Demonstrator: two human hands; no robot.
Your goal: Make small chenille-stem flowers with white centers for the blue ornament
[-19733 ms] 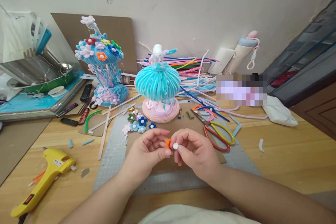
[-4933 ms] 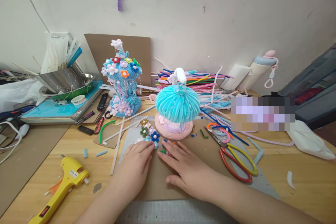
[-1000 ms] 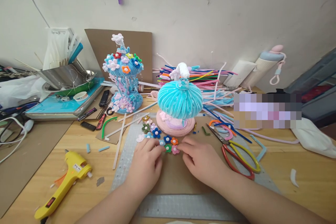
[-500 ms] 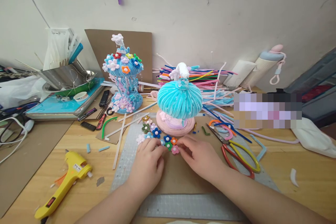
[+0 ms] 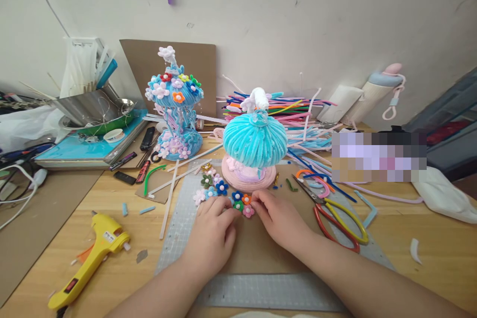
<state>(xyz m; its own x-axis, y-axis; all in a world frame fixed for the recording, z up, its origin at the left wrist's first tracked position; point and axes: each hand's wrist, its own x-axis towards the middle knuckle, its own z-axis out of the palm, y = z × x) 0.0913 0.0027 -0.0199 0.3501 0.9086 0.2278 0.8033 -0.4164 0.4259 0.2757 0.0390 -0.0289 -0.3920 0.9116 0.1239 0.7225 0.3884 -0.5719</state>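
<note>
Several small felt-like flowers lie in a group in front of a turquoise pleated dome [image 5: 255,141] on a round pink base [image 5: 228,176]. My left hand [image 5: 213,226] rests over the group with bent fingers, its index tip by a green flower [image 5: 238,205]; its thumb is apart, and some flowers are hidden under it. My right hand [image 5: 278,216] is at the right side, fingertips against an orange flower [image 5: 247,199] and near a pink flower [image 5: 248,211], its thumb apart from the index finger. A dark blue flower [image 5: 221,188] lies beyond the left hand.
A finished-looking blue flowered lamp shape [image 5: 179,97] stands at back left. A yellow glue gun [image 5: 99,253] lies at left. Scissors with red and yellow handles [image 5: 335,216] lie right of my right hand. Pipe cleaners [image 5: 268,109] are piled behind. Cardboard [image 5: 261,258] covers a grey cutting mat [image 5: 268,290].
My left index finger has shifted slightly right along the flowers. The right hand has barely moved, and the camera view has tilted a little.
</note>
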